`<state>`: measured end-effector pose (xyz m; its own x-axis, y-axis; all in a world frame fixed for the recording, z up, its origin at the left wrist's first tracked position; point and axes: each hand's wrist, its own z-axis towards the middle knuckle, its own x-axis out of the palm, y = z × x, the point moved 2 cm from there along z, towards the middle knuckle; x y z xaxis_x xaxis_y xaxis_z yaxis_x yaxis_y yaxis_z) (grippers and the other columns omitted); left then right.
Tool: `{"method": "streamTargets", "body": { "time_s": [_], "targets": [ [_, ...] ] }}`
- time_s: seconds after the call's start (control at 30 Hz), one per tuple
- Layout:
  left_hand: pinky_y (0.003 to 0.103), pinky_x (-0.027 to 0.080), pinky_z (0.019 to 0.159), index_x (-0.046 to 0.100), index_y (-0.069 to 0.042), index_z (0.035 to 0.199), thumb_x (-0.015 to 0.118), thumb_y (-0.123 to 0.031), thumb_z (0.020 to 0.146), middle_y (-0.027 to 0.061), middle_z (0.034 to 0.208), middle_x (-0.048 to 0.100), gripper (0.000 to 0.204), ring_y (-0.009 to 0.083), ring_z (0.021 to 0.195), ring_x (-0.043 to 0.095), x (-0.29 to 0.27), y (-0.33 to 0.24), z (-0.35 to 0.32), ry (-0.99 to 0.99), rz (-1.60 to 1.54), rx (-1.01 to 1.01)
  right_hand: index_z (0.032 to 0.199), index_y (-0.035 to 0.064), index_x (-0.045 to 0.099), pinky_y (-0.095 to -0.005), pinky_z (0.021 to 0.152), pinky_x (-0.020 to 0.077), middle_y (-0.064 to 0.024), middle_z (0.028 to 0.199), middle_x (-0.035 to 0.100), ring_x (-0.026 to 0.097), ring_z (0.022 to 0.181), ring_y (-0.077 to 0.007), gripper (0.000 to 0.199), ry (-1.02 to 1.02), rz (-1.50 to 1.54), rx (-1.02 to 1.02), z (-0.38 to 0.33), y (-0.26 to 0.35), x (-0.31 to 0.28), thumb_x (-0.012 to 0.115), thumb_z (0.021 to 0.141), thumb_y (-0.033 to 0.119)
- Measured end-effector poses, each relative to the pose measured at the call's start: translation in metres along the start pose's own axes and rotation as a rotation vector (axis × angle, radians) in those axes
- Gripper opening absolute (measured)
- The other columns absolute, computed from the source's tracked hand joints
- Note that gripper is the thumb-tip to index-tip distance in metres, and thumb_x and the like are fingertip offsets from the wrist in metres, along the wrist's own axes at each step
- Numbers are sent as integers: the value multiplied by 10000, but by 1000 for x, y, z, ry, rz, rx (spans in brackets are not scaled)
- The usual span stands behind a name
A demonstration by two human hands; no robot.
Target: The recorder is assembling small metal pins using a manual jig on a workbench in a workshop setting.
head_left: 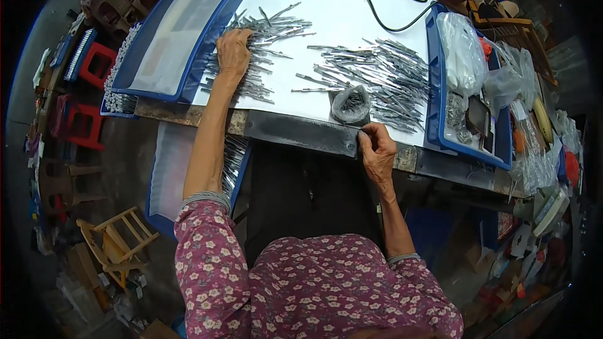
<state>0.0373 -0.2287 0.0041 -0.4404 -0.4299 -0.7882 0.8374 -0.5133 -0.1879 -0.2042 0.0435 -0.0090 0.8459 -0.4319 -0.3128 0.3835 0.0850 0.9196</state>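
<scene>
My left hand point(233, 53) lies over the left pile of thin metal rods point(257, 91), beside the blue tray. Its fingers are curled, and their tips are hidden, so what they hold does not show. At the table's front edge, my right hand point(378, 154) has thumb and forefinger pinched together. Anything between them is too small to make out. Just beyond it stands an open clear plastic bag point(350, 105) with small dark pieces inside. A larger pile of thin metal rods point(383, 72) spreads behind and to the right of the bag on the white tabletop point(295, 44).
A blue tray point(188, 88) with a whitish liner stands on the left. Another blue tray point(433, 113) at right holds plastic bags and small parts. A black cable point(377, 16) loops at the back. Below the table, a blue bin point(154, 194) contains more rods. A wooden chair point(116, 245) stands lower left.
</scene>
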Motion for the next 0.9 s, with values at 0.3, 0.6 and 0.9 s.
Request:
{"method": "streamTargets", "body": {
  "time_s": [0.3, 0.6, 0.9],
  "targets": [
    [379, 389, 807, 619, -61, 923, 510, -1, 749, 74, 942, 607, 213, 271, 899, 556, 3, 9, -6, 2, -20, -8, 836, 2, 532, -182, 461, 341, 22, 624, 494, 437, 531, -23, 36, 8, -16, -14, -1, -4, 1, 549, 820, 29],
    [394, 385, 829, 575, -49, 999, 525, 3, 738, 143, 994, 535, 271, 306, 951, 503, -5, -4, -12, -94, 28, -60, 798, 4, 539, -225, 450, 336, -6, 568, 456, 411, 493, -62, 51, -39, 18, -31, 1, -4, 4, 575, 777, 33],
    [386, 391, 833, 571, -16, 915, 503, 57, 698, 145, 949, 543, 238, 312, 952, 497, -2, -57, -20, -84, -196, 121, 812, 0, 542, -221, 460, 349, -12, 587, 485, 430, 505, -62, 57, -31, 45, 4, -1, -4, 3, 571, 781, 38]
  ]
}}
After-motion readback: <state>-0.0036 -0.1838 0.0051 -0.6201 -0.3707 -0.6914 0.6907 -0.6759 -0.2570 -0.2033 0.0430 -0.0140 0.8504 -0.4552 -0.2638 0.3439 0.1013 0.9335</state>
